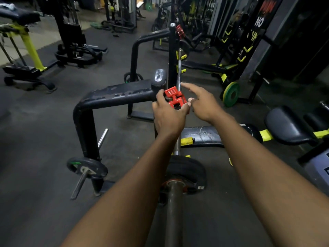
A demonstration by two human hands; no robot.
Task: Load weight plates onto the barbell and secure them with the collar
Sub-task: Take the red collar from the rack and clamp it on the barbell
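red clamp collar (175,97) held above the barbell (175,207) by the rack's near upright | left hand (169,114) wrapped round it | right hand (201,102) fingers spread, lever touched | light, stiff plastic; best gripped by its body | black plate (187,171) already loaded

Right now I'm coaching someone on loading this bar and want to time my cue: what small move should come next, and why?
Probably carry the red collar back to the black plate on the barbell. The left hand grips the collar, the right hand touches it, and nothing visibly secures that plate.
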